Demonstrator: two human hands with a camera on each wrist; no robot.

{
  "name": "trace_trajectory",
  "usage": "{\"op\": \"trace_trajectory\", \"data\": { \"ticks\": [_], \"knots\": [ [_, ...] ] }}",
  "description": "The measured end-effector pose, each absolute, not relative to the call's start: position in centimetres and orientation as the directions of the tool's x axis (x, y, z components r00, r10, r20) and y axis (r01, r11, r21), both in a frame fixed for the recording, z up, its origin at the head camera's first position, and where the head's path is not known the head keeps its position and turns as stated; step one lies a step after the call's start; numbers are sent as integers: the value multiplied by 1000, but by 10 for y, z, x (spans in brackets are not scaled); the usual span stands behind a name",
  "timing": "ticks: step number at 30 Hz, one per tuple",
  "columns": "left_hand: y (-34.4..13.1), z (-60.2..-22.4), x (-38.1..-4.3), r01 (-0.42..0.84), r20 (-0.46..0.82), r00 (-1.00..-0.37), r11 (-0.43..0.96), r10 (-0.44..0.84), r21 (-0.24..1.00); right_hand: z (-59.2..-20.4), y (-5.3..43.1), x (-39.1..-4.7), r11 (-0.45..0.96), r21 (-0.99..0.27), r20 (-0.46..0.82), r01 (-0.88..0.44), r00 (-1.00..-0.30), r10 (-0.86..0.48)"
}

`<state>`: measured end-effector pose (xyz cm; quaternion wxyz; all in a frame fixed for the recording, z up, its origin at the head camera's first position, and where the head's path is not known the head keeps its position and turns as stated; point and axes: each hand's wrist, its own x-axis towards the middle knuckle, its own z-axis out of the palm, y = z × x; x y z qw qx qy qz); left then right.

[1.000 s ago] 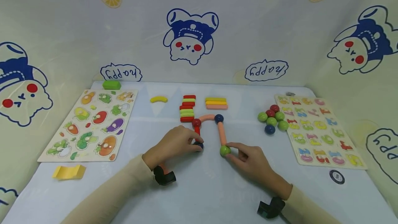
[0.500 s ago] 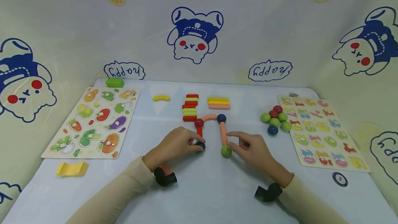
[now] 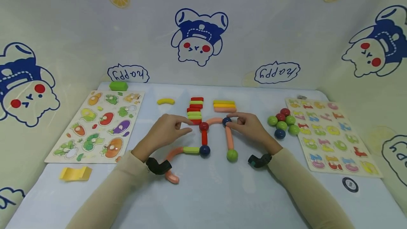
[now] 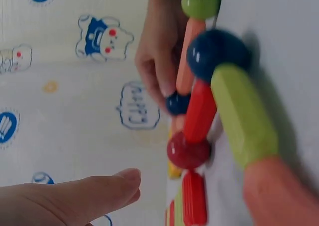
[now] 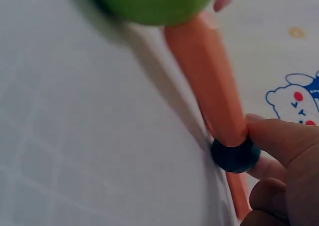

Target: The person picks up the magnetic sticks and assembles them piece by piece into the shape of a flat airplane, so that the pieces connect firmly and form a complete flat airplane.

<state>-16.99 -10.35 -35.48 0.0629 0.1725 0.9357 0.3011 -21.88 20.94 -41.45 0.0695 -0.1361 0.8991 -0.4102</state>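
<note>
My right hand (image 3: 251, 128) pinches a dark blue ball (image 5: 234, 156) between thumb and finger. A straight salmon stick (image 3: 229, 138) runs from that ball to a green ball (image 3: 232, 156), and a curved salmon stick (image 3: 214, 120) links it to a red ball (image 3: 204, 126). From the red ball a red stick (image 3: 204, 138) leads to another dark blue ball (image 3: 205, 150), then a lime stick (image 3: 191, 150) and a curved salmon stick (image 3: 174, 152), partly behind the left wrist. My left hand (image 3: 163, 135) hovers left of the red ball, thumb and finger apart, holding nothing.
Behind the chain lie red and lime sticks (image 3: 194, 110) and yellow and salmon sticks (image 3: 224, 105). Several loose balls (image 3: 281, 125) cluster beside the right puzzle board (image 3: 332, 137). A vegetable puzzle board (image 3: 95, 126) and a yellow block (image 3: 75, 174) are at left.
My left hand has let go of the near dark blue ball and moved back and left. My right hand has gone from the green ball's end up to the far dark blue ball and pinches it.
</note>
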Motion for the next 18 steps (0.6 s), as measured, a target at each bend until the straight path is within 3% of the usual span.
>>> {"op": "trace_trajectory", "data": {
  "ticks": [8,18],
  "knots": [
    [-109,-373,-203,245,-23,-953,816,301,524,-418,205,-220,670,-725,-31,-161,-964,-265],
    [-106,-387,-213,216,-65,-953,814,296,539,-424,207,-220,650,-733,27,-201,-963,-268]
  ]
}}
